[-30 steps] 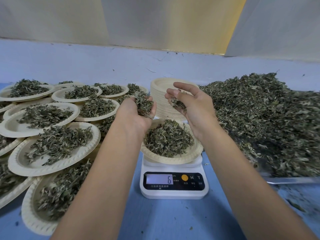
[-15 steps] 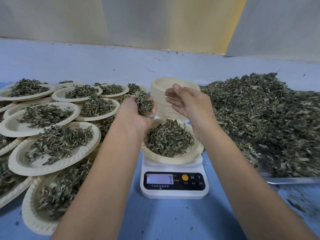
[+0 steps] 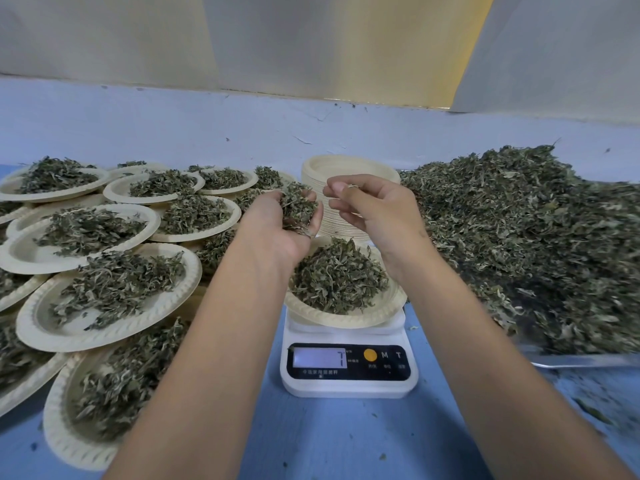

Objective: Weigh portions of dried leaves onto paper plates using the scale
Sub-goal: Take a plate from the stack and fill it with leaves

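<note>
A white digital scale point(image 3: 348, 370) stands on the blue table, its display reading 7. On it sits a paper plate point(image 3: 346, 317) heaped with dried leaves point(image 3: 337, 280). My left hand point(image 3: 287, 223) hovers palm up over the plate's left rim, cupping a handful of leaves point(image 3: 298, 204). My right hand point(image 3: 374, 209) is above the plate's far right side, thumb and fingertips pinched together on a tiny bit of leaf.
Several filled paper plates point(image 3: 104, 292) overlap in a pile on the left. A stack of empty plates point(image 3: 346, 168) stands behind the scale. A big heap of loose dried leaves point(image 3: 536, 244) lies on a metal tray point(image 3: 581, 360) at the right.
The leaves in my right hand have dropped onto the plate; only a tiny pinch is left. The display went from 6 to 7. My left hand stayed put.
</note>
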`<state>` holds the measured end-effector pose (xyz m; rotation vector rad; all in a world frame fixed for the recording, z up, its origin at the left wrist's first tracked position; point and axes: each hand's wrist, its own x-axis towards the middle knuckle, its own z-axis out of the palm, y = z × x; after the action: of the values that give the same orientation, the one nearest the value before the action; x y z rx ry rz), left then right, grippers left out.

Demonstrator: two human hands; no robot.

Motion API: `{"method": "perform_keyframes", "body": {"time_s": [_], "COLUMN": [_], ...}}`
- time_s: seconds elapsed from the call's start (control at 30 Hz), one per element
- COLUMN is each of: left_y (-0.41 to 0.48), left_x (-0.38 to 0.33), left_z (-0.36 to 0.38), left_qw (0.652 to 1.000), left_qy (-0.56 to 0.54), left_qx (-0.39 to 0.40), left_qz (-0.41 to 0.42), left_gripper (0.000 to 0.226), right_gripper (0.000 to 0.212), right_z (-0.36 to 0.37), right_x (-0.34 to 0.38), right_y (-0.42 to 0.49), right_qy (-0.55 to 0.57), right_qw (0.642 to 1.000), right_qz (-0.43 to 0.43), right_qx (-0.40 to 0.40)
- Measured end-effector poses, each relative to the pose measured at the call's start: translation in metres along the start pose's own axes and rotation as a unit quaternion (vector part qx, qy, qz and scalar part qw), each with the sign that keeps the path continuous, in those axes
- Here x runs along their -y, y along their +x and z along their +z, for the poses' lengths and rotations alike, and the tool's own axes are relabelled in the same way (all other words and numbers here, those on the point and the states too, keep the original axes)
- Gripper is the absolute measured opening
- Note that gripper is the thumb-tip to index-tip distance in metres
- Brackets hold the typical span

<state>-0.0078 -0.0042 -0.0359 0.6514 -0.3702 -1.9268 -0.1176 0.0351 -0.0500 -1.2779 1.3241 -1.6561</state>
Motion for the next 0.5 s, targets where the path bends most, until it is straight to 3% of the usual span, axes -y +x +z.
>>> {"method": "perform_keyframes", "body": {"time_s": [0.33,0.5], "left_y": [-0.003,-0.004], "left_x": [0.013,0.050], "left_z": [0.008,0.040], "left_qw": [0.999,0.998], "left_qy": [0.024,0.025], "left_qx": [0.020,0.051], "left_qz": [0.009,-0.026], "left_gripper": [0.024,0.030], "right_gripper": [0.013,0.024], "right_z": [0.006,0.001], "right_x": [0.001,0.006], "right_y": [-0.001,-0.003], "right_qy": [0.047,0.203], "right_qw": [0.998,0.968], "right_qz": [0.009,0.091], "right_qx": [-0.038,-0.117]}}
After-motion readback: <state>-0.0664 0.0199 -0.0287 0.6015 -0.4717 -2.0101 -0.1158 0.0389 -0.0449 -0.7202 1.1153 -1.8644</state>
